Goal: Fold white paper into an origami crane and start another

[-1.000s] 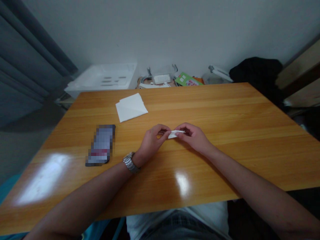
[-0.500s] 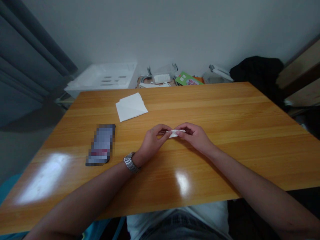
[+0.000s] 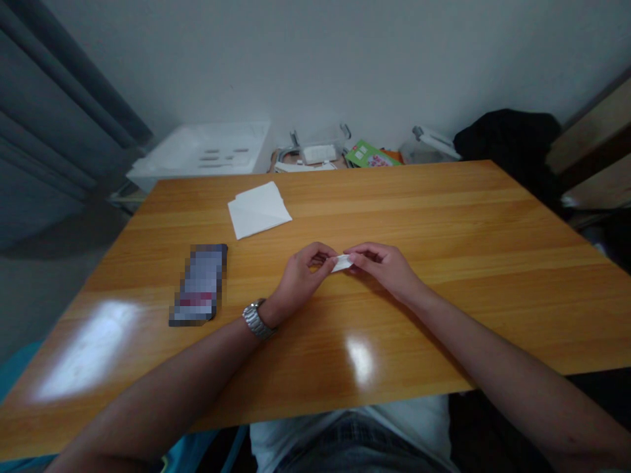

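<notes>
A small folded piece of white paper is pinched between both my hands just above the middle of the wooden table. My left hand, with a metal watch on its wrist, grips the paper's left end with curled fingers. My right hand pinches its right end with thumb and fingertips. Most of the paper is hidden by my fingers.
A stack of white paper sheets lies at the far left of the table. A phone lies left of my left hand. Beyond the far edge are a white box, cables, a green packet and a black bag.
My fingers have shifted slightly on the paper; the visible white part is now shorter and more covered by my right fingers. The hands stay in the same place.
</notes>
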Action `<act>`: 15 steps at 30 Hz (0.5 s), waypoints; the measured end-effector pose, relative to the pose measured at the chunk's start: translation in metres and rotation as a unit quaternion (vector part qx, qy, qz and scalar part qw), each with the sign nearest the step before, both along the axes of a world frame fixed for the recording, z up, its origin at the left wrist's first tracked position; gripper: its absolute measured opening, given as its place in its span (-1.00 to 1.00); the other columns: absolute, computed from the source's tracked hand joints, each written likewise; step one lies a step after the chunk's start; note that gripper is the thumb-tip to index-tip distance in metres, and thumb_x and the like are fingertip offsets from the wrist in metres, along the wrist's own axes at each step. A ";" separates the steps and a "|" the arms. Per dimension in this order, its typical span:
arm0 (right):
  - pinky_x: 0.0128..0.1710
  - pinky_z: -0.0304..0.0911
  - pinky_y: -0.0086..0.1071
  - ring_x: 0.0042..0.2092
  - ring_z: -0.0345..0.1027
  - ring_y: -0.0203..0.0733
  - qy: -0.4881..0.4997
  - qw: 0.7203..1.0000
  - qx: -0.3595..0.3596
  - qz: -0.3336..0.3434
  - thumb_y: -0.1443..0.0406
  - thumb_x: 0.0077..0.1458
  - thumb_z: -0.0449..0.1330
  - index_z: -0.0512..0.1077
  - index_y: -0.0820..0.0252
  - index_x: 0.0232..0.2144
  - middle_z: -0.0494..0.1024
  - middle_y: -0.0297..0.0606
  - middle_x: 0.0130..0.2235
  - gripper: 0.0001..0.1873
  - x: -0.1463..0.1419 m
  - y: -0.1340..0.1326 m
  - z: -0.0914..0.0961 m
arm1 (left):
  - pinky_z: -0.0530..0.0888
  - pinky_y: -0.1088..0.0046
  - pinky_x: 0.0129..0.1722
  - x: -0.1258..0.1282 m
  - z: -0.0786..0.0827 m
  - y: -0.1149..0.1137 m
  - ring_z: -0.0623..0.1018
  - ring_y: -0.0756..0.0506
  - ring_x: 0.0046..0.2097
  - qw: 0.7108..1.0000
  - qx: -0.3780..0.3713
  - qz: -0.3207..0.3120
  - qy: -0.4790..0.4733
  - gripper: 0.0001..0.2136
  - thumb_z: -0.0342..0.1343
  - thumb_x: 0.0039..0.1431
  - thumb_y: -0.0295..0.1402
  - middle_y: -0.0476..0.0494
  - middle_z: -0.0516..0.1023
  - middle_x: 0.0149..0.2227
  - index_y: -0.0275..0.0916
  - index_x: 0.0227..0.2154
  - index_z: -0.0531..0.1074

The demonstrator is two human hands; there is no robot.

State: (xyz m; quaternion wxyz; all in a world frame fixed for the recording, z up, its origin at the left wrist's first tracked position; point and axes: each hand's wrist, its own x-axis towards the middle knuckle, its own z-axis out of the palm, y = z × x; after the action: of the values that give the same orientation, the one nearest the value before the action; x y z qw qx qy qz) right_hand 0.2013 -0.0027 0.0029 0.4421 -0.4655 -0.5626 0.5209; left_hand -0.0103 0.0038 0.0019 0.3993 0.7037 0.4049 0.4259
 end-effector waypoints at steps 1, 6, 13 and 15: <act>-0.22 0.39 -0.30 -0.30 0.51 -0.19 -0.004 1.000 -0.002 0.006 0.01 0.04 0.40 0.65 0.16 -0.28 0.69 -0.20 -0.28 -0.64 0.000 0.000 0.000 | 0.56 0.45 -0.16 0.000 0.000 0.000 0.60 -0.03 -0.23 1.000 -0.002 0.000 -0.001 -0.86 0.19 0.29 -0.27 -0.09 0.61 -0.27 -0.25 -0.26 0.50; -0.26 0.33 -0.34 -0.34 0.47 -0.21 -0.039 0.999 0.012 0.021 -0.01 0.11 0.35 0.66 0.19 -0.34 0.67 -0.22 -0.38 -0.63 0.004 0.002 -0.003 | 0.56 0.46 -0.17 0.001 -0.002 0.002 0.61 -0.04 -0.24 1.000 -0.020 -0.010 -0.015 -0.84 0.19 0.28 -0.25 -0.10 0.61 -0.28 -0.25 -0.27 0.48; -0.29 0.33 -0.33 -0.35 0.49 -0.16 -0.096 0.994 0.045 0.038 -0.03 0.15 0.30 0.66 0.18 -0.39 0.67 -0.23 -0.38 -0.60 0.006 0.001 -0.002 | 0.54 0.46 -0.20 0.002 -0.002 0.001 0.60 -0.05 -0.25 0.999 -0.026 -0.007 0.025 -0.81 0.17 0.29 -0.22 -0.11 0.63 -0.29 -0.26 -0.26 0.52; -0.30 0.35 -0.32 -0.35 0.50 -0.15 -0.099 0.993 0.043 0.044 -0.05 0.16 0.29 0.66 0.17 -0.38 0.68 -0.22 -0.39 -0.58 0.006 0.000 0.000 | 0.53 0.47 -0.24 0.001 0.001 0.000 0.59 -0.05 -0.29 0.999 -0.025 -0.010 0.044 -0.78 0.15 0.31 -0.20 -0.09 0.62 -0.32 -0.26 -0.31 0.52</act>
State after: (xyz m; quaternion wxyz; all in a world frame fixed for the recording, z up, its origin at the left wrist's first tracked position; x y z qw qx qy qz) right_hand 0.2073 -0.0028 0.0030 0.3800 -0.4700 -0.6459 0.4663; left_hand -0.0097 0.0041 0.0024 0.4029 0.7154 0.4255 0.3807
